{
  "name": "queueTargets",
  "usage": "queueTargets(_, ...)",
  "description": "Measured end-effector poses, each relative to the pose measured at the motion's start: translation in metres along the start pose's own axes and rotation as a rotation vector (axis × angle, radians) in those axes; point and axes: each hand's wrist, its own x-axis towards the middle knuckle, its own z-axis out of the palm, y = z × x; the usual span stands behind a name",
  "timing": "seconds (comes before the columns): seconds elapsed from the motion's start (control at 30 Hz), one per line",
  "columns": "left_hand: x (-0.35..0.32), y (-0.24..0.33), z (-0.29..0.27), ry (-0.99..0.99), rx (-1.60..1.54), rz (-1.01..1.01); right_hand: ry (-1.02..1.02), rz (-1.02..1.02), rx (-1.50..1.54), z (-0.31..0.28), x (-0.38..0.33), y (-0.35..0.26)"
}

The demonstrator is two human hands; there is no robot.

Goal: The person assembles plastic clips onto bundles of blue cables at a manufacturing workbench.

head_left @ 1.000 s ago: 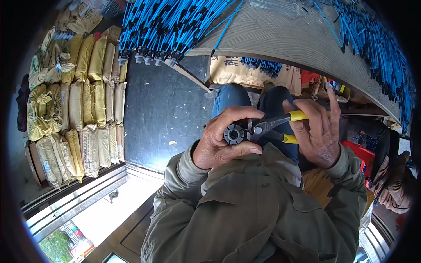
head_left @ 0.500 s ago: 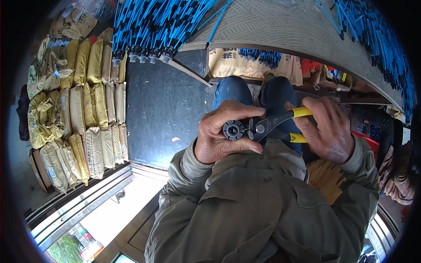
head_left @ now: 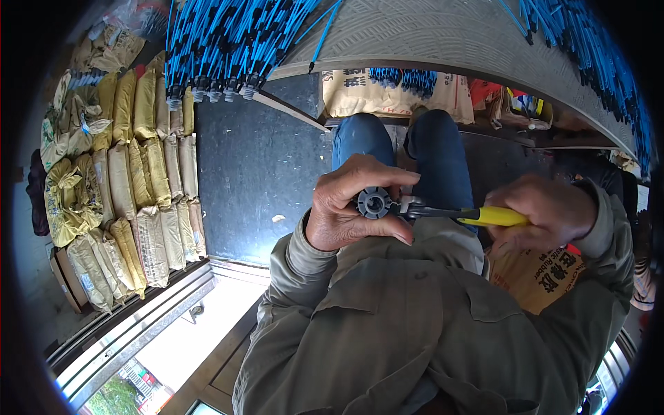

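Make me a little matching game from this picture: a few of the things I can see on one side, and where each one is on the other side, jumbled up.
Things:
1. grey round fitting
2. yellow-handled pliers
3. stacked tan sacks
4. blue rods

Places:
A. gripped in the right hand
B. bundled along the top, hanging over the table edge
C. pinched in the left hand
D. piled at the far left, beside the dark floor

Pairs: 1-C, 2-A, 3-D, 4-B
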Motion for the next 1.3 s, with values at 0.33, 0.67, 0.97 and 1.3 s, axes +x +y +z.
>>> queueTargets(0.33, 0.012, 0.002, -0.013, -0.304, -0.006, 0.056, -0.215, -0.063, 0.951, 0.028, 0.017, 0.047)
queueTargets(0.67, 0.001, 0.001, -0.004, -0.013, 0.059, -0.006, 0.564, 0.037, -0.490, 0.052, 0.013, -0.002)
queueTargets(0.97, -0.003, 0.003, 0.003, 0.123, 0.039, -0.033, 0.965, 0.076, -1.152, 0.053, 0.038, 0.001)
queueTargets(1.3, -0.009, 0.007, -0.002, 0.099, 0.086, -0.006, 0.971, 0.068, -1.048, 0.069, 0.050, 0.009)
